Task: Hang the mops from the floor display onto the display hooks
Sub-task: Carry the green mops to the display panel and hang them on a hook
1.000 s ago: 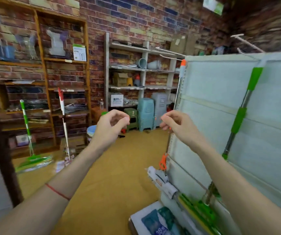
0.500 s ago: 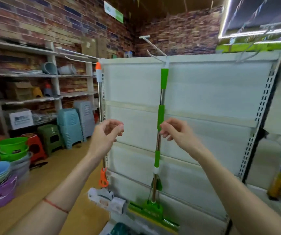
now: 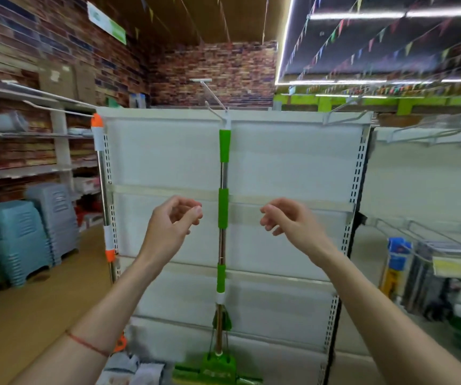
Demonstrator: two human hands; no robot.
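A green-handled mop [image 3: 223, 209] hangs upright from a white display hook [image 3: 215, 101] at the top middle of a white display panel [image 3: 293, 168]. Its green head [image 3: 212, 370] sits near the floor. An orange-and-white mop [image 3: 102, 187] hangs at the panel's left edge from a long hook [image 3: 62, 111]. My left hand [image 3: 172, 229] hovers just left of the green mop's shaft, fingers loosely curled, holding nothing. My right hand [image 3: 290, 223] hovers to the right of the shaft, fingers apart and empty. Neither hand touches the mop.
An unused wire hook [image 3: 343, 113] sticks out at the panel's top right. Stacked blue-grey plastic stools [image 3: 29, 232] stand on the floor at left, under wall shelving [image 3: 23, 168]. Wire racks with packaged goods [image 3: 429, 270] are at right.
The view has swung right, from the brick wall shelving to face the white panel squarely. Both hands have stayed raised and empty, and now sit either side of the hanging green mop.
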